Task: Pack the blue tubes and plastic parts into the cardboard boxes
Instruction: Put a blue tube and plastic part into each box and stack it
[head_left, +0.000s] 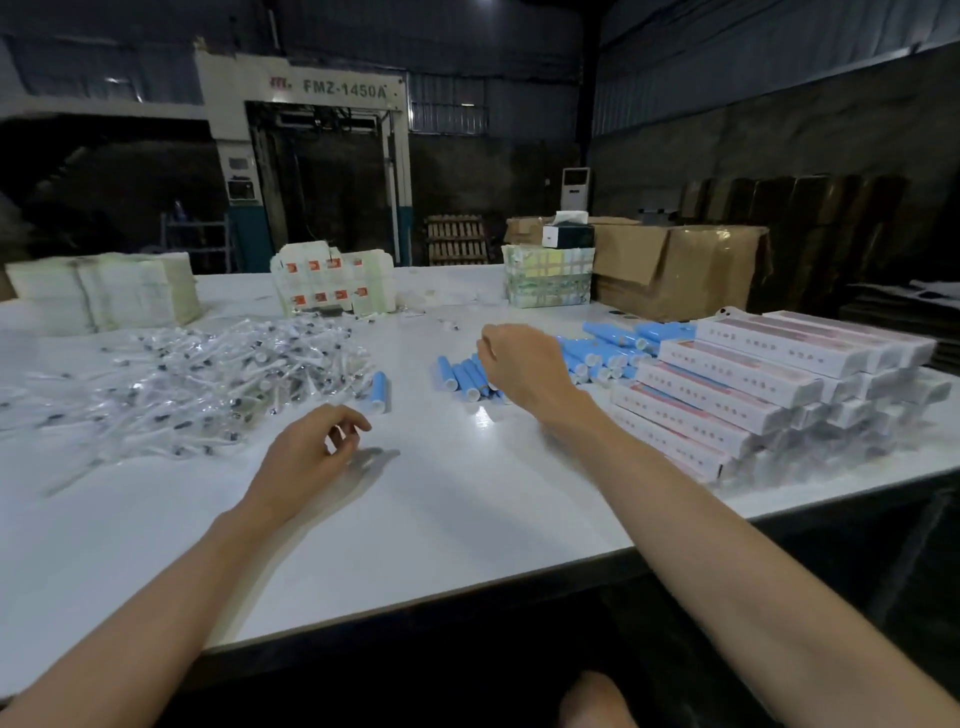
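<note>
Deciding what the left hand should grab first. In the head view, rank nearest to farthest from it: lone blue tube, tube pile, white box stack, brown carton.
1. Lone blue tube, just ahead-right of the left hand.
2. Tube pile, centre, farther right.
3. White box stack, along the right side.
4. Brown carton, far back right.

Single head-worn wide-angle view, close above the near edge of the desk (467, 519), facing forward and down across it. The left hand (311, 452) and right hand (519, 364) sit mid-frame, with the machine (306, 156) far behind.
</note>
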